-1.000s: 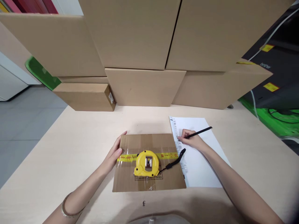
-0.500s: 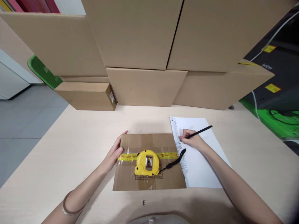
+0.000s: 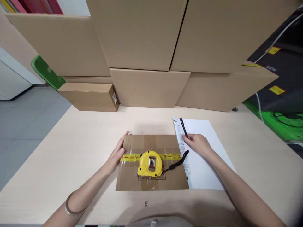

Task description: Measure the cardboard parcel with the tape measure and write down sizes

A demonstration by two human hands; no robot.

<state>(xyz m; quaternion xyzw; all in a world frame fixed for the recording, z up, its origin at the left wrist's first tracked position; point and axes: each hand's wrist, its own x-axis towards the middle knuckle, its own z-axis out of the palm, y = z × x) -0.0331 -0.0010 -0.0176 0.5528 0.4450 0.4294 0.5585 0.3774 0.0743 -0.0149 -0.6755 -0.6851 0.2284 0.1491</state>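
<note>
A flat, taped cardboard box [image 3: 132, 179] lies on the table in front of me. My left hand [image 3: 115, 156] grips its left side, thumb at the edge and fingers reaching toward the far corner. On top of the box rests a yellow tape measure [image 3: 144, 164], its black wrist strap [image 3: 178, 164] trailing right over the paper's edge. My right hand [image 3: 200, 145] lies low over a white sheet of paper [image 3: 211, 170] with dark writing down its left side. A black pen [image 3: 184, 127] points away from me, its near end at the closed fingers of that hand.
Large cardboard boxes [image 3: 149, 88] are stacked along the table's back. A smaller long box [image 3: 92, 97] stands at the back left. To the right are a dark machine [image 3: 281, 72] with yellow labels, a white cable and a green surface [image 3: 272, 121].
The pen has swung from pointing right to pointing away and slightly left. My right hand has turned flatter over the paper. My left hand stays at the box.
</note>
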